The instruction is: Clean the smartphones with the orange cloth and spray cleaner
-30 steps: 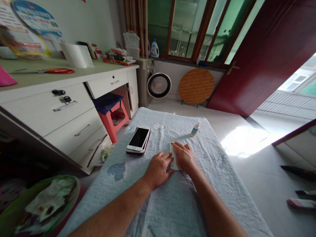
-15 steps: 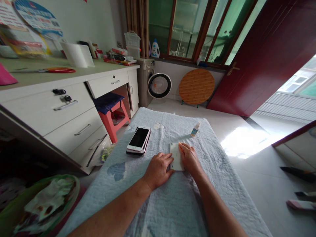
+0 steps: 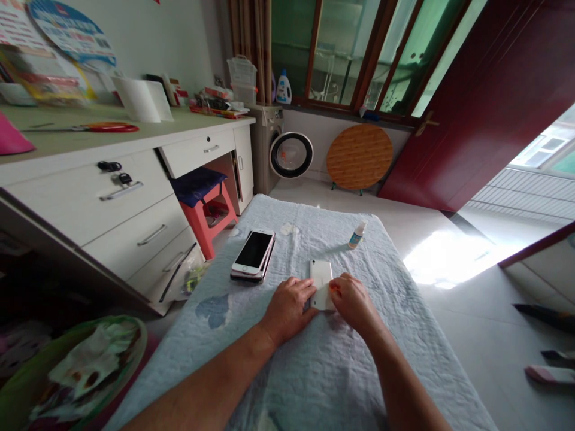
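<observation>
A white phone lies back side up on the light blue quilted cloth, its camera at the far end. My left hand holds the phone along its left edge with fingers and thumb. On the right edge, my right hand is closed in a pinch on a small orange thing, mostly hidden by the fingers and touching the phone. Left of my hands, a white phone with a dark screen rests on a stack of other phones. A small spray bottle stands beyond my right hand.
The cloth covers the table. A white desk with drawers runs along the left, with a red stool under it. A waste basket stands at lower left. Farther back are a washing machine and a round wooden board.
My right hand has slid along the phone's right edge toward me, from near the camera end to about the lower half. My left hand keeps its place.
</observation>
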`<state>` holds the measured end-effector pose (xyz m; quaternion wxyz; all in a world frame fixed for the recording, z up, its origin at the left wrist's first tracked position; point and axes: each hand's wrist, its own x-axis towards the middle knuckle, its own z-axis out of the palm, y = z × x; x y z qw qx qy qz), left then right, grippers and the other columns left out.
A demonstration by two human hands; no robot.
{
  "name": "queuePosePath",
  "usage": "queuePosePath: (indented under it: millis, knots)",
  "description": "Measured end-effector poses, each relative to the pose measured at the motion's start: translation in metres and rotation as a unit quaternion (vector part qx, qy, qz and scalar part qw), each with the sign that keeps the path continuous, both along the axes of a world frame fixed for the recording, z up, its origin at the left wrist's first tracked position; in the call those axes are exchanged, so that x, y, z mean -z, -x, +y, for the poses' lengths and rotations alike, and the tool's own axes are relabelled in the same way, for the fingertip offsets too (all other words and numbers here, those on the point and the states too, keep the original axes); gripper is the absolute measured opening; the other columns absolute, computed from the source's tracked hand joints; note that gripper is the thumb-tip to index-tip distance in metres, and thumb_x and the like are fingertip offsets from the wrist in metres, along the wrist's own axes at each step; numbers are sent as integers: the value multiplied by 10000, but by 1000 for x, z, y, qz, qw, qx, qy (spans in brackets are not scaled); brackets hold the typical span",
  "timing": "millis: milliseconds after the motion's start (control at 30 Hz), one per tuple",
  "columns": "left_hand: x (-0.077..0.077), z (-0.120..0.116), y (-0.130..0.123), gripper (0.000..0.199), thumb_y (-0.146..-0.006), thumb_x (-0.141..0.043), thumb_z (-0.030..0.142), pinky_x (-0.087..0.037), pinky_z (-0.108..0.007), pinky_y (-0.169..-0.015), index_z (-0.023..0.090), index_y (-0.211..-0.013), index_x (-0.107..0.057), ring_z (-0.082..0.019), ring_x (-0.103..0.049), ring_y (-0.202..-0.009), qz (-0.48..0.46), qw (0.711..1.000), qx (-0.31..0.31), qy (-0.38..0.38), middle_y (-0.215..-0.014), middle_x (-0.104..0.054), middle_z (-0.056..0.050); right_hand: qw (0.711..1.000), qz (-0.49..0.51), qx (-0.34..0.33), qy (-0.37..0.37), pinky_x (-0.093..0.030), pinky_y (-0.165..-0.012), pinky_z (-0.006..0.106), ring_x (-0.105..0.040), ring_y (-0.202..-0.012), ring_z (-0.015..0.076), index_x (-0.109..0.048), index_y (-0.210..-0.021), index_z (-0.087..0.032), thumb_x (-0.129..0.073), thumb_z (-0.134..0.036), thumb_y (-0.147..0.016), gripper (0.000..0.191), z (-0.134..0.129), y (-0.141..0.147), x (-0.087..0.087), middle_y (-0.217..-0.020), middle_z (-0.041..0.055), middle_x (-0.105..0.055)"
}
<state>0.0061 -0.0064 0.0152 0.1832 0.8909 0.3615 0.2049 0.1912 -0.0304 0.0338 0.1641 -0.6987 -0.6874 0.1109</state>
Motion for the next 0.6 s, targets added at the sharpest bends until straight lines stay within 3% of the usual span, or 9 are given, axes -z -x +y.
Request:
queuePosePath:
  millis: [233, 600]
  knots:
    - [-2, 1, 0, 369, -808, -645, 371, -412, -393, -947, 207, -1137, -606, -259, -519, -1075, -2, 1000, 5, 0, -1271, -586, -51, 999, 17, 26, -15, -350, -685, 237, -545, -743, 146, -677, -782, -166, -449, -152, -831, 233, 6, -1, 9, -791, 51, -618]
    - [1, 2, -1, 379, -777, -683, 335, -411, -388, -955, 211, -1130, -621, -258, -520, -1082, 2, 1000, -3, -4, -1295, -576, -51, 999, 20, 24, -43, -319, -850, 264, -537, -970, 174, -645, -989, -154, -368, -119, -868, 304, 30, -6, 22, -1088, 90, -639]
